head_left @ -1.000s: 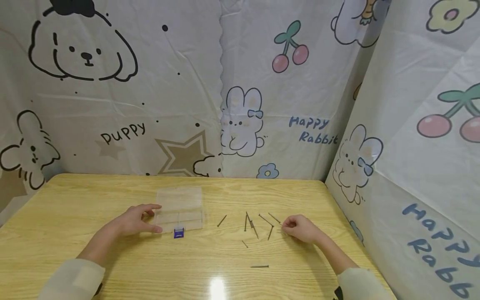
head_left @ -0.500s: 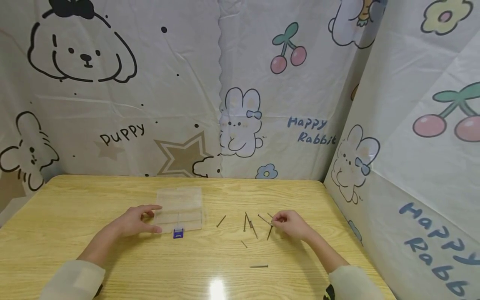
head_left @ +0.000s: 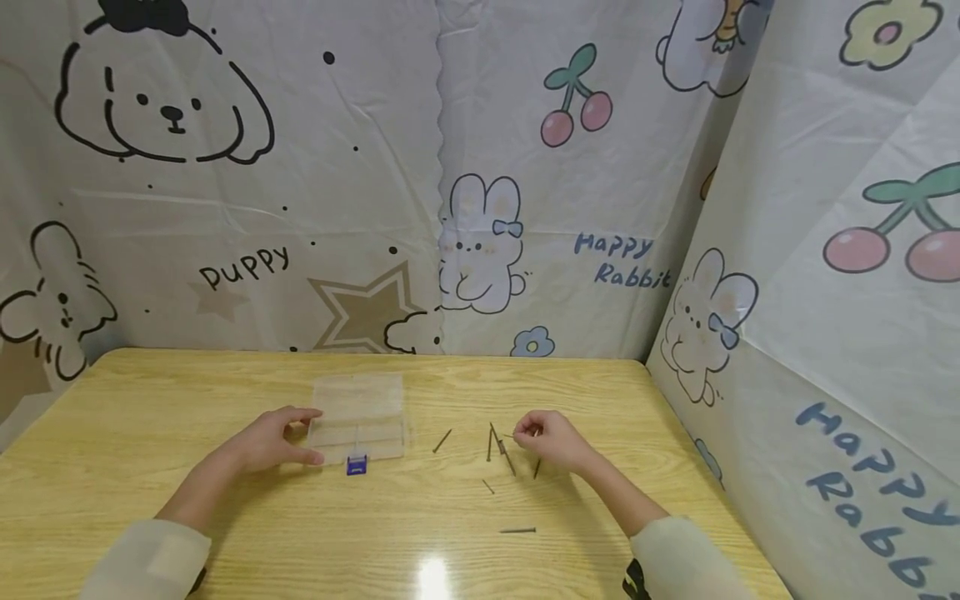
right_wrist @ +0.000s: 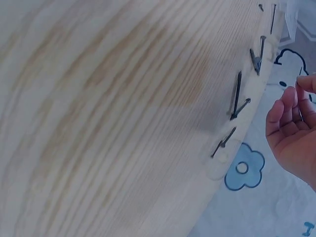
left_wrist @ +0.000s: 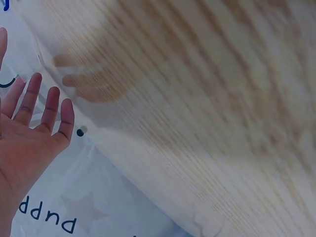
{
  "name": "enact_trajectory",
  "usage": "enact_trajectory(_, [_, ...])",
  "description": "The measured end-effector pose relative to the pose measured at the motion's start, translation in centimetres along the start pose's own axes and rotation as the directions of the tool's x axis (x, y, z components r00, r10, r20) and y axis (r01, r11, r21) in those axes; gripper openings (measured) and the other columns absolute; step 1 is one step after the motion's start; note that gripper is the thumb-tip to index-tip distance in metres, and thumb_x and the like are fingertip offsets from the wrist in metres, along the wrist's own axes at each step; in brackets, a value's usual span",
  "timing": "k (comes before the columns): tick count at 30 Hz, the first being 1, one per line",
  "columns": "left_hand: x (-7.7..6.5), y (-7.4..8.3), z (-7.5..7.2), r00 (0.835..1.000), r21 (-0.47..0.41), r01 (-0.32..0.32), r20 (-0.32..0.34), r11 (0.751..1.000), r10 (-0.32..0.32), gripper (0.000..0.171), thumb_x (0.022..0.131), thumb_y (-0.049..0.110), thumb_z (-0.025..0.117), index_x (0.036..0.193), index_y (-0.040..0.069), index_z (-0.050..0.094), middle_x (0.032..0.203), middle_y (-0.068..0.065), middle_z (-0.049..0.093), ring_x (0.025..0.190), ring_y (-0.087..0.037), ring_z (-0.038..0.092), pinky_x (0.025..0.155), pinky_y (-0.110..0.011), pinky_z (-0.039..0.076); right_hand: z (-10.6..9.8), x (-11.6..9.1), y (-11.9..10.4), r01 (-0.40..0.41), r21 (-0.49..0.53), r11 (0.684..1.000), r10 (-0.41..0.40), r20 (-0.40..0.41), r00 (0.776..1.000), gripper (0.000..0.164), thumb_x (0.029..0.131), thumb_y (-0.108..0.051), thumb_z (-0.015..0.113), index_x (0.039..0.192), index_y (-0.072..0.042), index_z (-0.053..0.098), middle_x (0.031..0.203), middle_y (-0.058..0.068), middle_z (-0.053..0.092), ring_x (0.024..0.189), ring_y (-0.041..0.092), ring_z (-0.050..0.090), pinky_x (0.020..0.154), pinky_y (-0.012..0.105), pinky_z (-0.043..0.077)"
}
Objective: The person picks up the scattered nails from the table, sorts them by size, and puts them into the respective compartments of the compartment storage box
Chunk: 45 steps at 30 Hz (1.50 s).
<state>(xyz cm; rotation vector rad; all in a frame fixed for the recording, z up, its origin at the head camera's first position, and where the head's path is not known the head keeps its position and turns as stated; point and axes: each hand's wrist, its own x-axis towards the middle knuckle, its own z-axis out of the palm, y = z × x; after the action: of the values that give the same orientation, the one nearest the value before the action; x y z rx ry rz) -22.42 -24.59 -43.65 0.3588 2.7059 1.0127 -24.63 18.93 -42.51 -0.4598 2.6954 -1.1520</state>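
My left hand (head_left: 270,442) rests at the left side of a clear plastic box (head_left: 360,396), thumb by its front corner and fingertips by the side farther back. The box lies with its lid raised back, and a blue latch (head_left: 357,465) shows at its front. In the left wrist view the left fingers (left_wrist: 51,111) are loosely extended. My right hand (head_left: 553,439) pinches a thin nail (head_left: 508,435) between thumb and fingertips, above the loose nails. The nail's tip (right_wrist: 300,72) shows at the fingertips in the right wrist view.
Several nails lie on the wooden table (head_left: 225,533): a leaning group (head_left: 507,458), one nail (head_left: 442,441) nearer the box, a short nail (head_left: 488,487) and a long nail (head_left: 518,531) toward the front. A printed cloth (head_left: 360,167) hangs behind and at the right.
My right hand has moved left from the right end of the nails to over their middle, now with a thin nail showing at its fingertips. The left hand and box have stayed put.
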Motion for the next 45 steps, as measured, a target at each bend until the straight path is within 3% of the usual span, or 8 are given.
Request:
enact_trajectory(11, [-0.2, 0.3, 0.0, 1.0, -0.023, -0.006, 0.009, 1.0, 0.006, 0.083, 0.074, 0.039, 0.077, 0.137, -0.002, 0.041, 0.131, -0.03, 0.045, 0.114, -0.05, 0.047, 0.091, -0.055, 0.043, 1.8, 1.3, -2.9, 0.053, -0.003, 0.999, -0.053, -0.015, 0.998, 0.009, 0.089, -0.013, 0.059, 0.089, -0.006, 0.065, 0.078, 0.002, 0.059, 0.067, 0.012, 0.046, 0.056, 0.022, 0.039])
enact_trajectory(31, [-0.2, 0.1, 0.0, 1.0, -0.049, 0.002, 0.012, 0.999, -0.001, 0.082, 0.074, 0.039, 0.078, 0.136, -0.001, 0.041, 0.133, -0.029, 0.043, 0.112, -0.046, 0.048, 0.088, -0.052, 0.045, 5.0, 3.8, -7.1, 0.135, 0.004, 0.991, -0.135, 0.036, 0.99, 0.01, 0.088, -0.012, 0.057, 0.09, -0.006, 0.066, 0.079, 0.001, 0.059, 0.066, 0.01, 0.045, 0.056, 0.02, 0.039])
enact_trajectory(45, [-0.3, 0.2, 0.1, 1.0, -0.061, 0.001, 0.009, 0.998, 0.0, 0.081, 0.074, 0.036, 0.078, 0.136, -0.002, 0.042, 0.133, -0.03, 0.043, 0.112, -0.045, 0.049, 0.088, -0.052, 0.045, 7.3, 5.1, -9.3, 0.138, 0.02, 0.99, -0.139, 0.071, 0.988, 0.01, 0.088, -0.014, 0.058, 0.091, -0.008, 0.066, 0.08, -0.002, 0.059, 0.064, 0.007, 0.045, 0.054, 0.019, 0.039])
